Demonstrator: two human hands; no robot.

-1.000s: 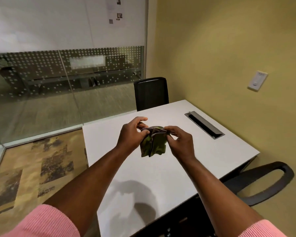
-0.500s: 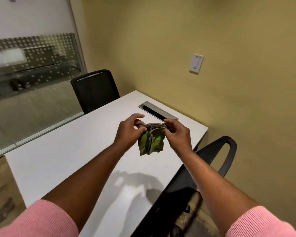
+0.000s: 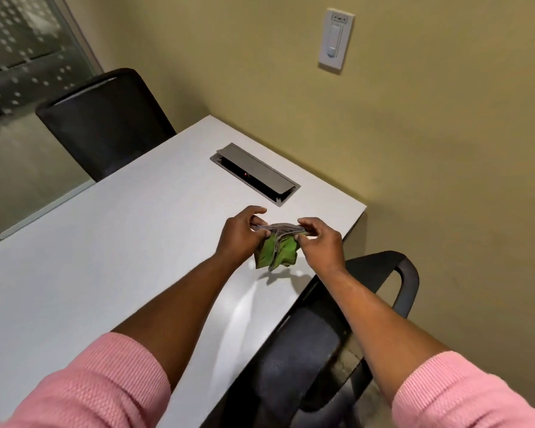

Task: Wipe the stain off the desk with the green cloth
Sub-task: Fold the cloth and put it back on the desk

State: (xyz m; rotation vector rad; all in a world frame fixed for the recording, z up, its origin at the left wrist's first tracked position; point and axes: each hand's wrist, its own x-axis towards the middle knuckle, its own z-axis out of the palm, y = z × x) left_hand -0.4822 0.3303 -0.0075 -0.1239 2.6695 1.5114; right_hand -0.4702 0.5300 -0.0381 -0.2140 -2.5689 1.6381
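Note:
The green cloth point(image 3: 277, 253) hangs crumpled above the white desk point(image 3: 112, 242), close to its right edge. My left hand point(image 3: 240, 237) pinches its grey top hem on the left side. My right hand point(image 3: 320, 242) pinches the same hem on the right side. The cloth's lower part dangles free and casts a shadow on the desk. I see no stain on the visible desk surface.
A grey cable box point(image 3: 255, 173) with its lid open is set into the desk, just beyond my hands. One black chair point(image 3: 105, 122) stands at the far end, another black chair point(image 3: 337, 329) at the right edge. The yellow wall carries a white switch point(image 3: 335, 40).
The view has swung right and tilted down; the glass wall and floor have left the frame. Both hands still hold the cloth's top hem, now lower over the desk's right end.

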